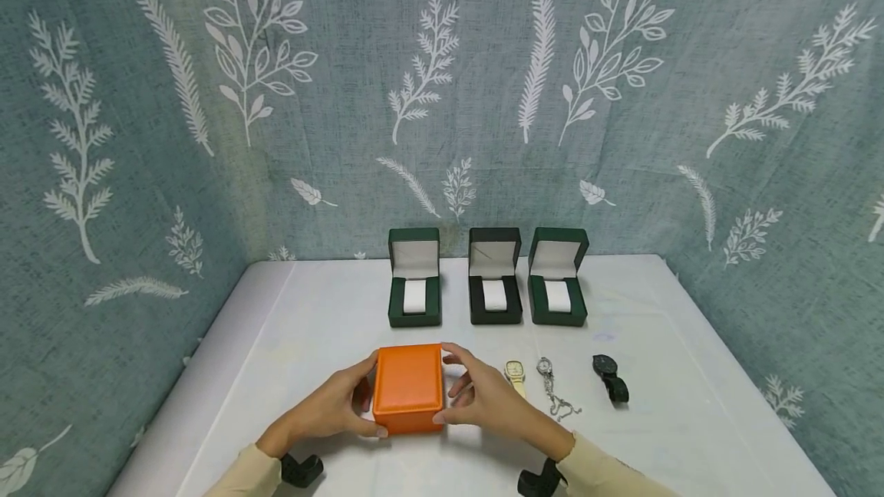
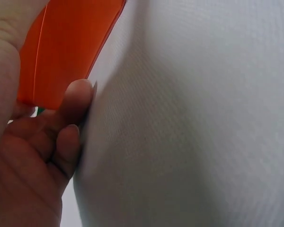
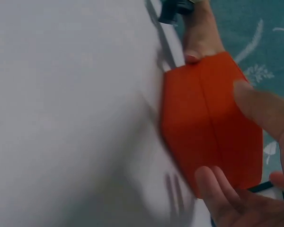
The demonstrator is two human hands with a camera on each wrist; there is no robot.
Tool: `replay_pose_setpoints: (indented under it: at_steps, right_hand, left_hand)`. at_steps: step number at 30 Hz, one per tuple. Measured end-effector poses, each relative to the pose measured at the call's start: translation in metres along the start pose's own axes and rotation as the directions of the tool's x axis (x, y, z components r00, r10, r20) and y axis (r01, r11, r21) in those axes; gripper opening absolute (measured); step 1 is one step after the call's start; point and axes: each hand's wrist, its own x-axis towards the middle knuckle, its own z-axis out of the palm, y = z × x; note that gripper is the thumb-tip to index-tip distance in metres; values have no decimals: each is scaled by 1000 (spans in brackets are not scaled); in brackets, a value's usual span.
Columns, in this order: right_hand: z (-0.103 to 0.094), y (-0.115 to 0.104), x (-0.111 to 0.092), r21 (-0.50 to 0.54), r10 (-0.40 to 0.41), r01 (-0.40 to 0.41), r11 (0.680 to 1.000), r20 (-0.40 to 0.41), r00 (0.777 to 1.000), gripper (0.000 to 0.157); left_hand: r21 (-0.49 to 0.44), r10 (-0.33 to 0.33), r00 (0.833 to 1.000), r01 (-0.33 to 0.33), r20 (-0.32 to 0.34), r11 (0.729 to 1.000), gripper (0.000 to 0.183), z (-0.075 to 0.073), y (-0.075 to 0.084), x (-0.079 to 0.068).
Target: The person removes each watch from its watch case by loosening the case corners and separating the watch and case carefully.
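A closed orange box (image 1: 410, 382) with stitched-looking edges stands at the front middle of the table. My left hand (image 1: 331, 405) holds its left side, thumb at the front lower corner and fingers toward the back. On the opposite side my right hand (image 1: 486, 397) grips it, the thumb at the front right edge and a finger at the back corner. In the left wrist view the orange box (image 2: 68, 52) lies between thumb and fingers. The right wrist view shows a seam across the side of the box (image 3: 199, 118). Its inside is hidden.
Three open green watch boxes (image 1: 414, 311) (image 1: 495, 311) (image 1: 558, 311) with white cushions stand along the back. Right of the hands lie a gold watch (image 1: 514, 371), a thin silver watch (image 1: 545, 368) and a black watch (image 1: 605, 366). Patterned cloth (image 1: 345, 136) surrounds the white table (image 1: 691, 405).
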Motion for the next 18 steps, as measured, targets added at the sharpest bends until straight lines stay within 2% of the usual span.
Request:
replay_pose_setpoints:
  at_steps: [4, 7, 12, 18]
  right_hand:
    - [-3, -3, 9, -34, -16, 18, 999, 55, 998, 112]
    - [-6, -4, 14, -62, -33, 38, 997, 88, 996, 117]
    - [-8, -3, 18, -83, -14, 24, 996, 117, 993, 114]
    - [-8, -1, 20, -217, -23, 46, 975, 105, 994, 115]
  left_hand:
    - [0, 2, 1000, -2, 0, 1000, 109, 0, -2, 0]
    - [5, -3, 1000, 3, 2, 1000, 111, -1, -4, 2]
    - [-10, -7, 1000, 7, -3, 1000, 113, -1, -5, 2]
    - [-21, -21, 1000, 21, 5, 1000, 115, -3, -6, 3]
